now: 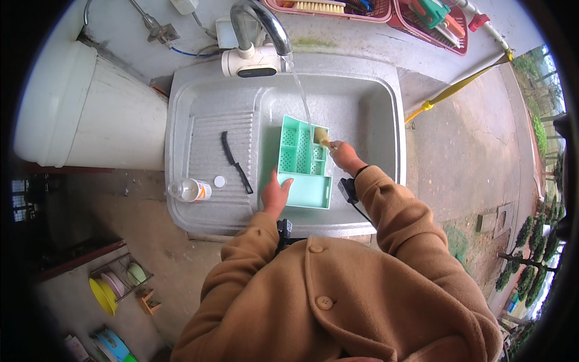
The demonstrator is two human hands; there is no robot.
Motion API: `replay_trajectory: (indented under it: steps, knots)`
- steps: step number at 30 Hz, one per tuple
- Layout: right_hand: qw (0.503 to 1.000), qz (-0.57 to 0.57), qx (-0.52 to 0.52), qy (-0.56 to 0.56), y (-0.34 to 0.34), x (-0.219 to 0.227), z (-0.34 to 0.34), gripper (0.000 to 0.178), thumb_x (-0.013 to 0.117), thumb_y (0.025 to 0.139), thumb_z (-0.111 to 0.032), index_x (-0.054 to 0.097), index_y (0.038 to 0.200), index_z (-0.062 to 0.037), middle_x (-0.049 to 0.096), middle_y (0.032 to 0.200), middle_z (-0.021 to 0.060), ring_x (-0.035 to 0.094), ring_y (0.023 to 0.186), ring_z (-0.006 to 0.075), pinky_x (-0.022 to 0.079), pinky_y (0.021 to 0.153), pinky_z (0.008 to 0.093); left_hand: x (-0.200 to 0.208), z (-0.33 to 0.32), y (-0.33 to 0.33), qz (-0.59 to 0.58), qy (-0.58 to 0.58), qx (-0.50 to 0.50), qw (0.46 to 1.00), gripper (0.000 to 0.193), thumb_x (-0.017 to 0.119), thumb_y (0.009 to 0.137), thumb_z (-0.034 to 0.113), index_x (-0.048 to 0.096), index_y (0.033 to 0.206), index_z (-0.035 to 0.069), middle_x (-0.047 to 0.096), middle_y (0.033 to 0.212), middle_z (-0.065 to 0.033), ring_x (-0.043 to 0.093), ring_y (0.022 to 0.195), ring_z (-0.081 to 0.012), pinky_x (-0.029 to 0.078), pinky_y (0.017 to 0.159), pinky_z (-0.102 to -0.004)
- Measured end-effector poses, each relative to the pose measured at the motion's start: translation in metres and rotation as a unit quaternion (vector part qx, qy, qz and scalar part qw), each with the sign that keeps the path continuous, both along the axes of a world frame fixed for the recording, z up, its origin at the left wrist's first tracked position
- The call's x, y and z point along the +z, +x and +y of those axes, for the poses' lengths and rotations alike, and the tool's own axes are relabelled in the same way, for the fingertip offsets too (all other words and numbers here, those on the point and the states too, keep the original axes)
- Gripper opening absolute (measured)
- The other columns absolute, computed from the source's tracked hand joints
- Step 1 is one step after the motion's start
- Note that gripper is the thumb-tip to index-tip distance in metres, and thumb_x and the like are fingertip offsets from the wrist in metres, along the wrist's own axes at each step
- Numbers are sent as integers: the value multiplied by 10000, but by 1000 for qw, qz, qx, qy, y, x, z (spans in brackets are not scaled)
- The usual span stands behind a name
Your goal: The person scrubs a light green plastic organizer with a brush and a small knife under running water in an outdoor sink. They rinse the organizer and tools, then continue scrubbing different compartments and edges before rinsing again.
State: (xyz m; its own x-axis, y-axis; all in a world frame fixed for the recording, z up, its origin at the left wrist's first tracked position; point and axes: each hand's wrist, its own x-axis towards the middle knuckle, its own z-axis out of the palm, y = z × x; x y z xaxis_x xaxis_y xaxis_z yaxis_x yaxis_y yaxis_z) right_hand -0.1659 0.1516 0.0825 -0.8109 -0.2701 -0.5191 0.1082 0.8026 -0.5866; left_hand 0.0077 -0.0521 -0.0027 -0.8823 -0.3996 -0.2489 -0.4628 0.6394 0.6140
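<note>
At upper left, we note a large white cylindrical plastic bucket (126, 111); along the top, a pink plastic basket (362, 19) holding a pale-bristled brush (318, 7). At lower left, we find a round yellow basin (102, 296) near a pale green bowl (136, 274); at far right, dark-green trees (526, 279).

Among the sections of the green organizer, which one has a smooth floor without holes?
The widest section, at the end nearest the brown coat, with the left hand at its side; the other sections' visible floors are perforated.
</note>
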Motion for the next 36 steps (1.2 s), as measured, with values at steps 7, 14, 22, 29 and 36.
replay_trajectory:
  steps: [7,14,22,29,36]
  knots:
    - [809,158,443,353,-44,30,4,310,548,948,-161,634,1235,-84,702,927,107,709,813,252,550,641,366,0,-4,1,18,13,-26,999,686,660,873,442,391,1431,147,689,969,-234,649,886,-449,506,749,-518]
    - [990,-44,108,82,-27,1,4,408,475,1000,-378,640,1221,-77,646,859,114,633,669,231,497,537,356,3,0,-3,10,34,-14,999,677,670,869,423,394,1424,150,688,1002,-229,645,917,-450,505,768,-518]
    - [849,-363,-274,-269,-26,21,48,367,533,983,-162,538,1351,-155,392,683,-45,249,456,53,232,426,240,4,2,-2,12,27,-4,1000,682,665,872,428,386,1434,162,696,961,-225,652,878,-453,509,756,-514]
    - [821,-370,-339,-271,-17,35,67,156,571,972,-241,508,875,-136,413,658,-40,285,454,58,217,405,236,0,1,-5,-3,24,-6,1000,687,657,877,435,380,1441,158,696,959,-220,654,872,-449,508,749,-512]
    - [749,-421,-403,-315,-39,-3,52,145,534,966,-185,535,931,-45,546,768,53,310,453,75,286,392,263,-1,-1,-4,18,28,-25,999,700,667,873,427,378,1440,134,693,951,-231,652,876,-450,505,749,-518]
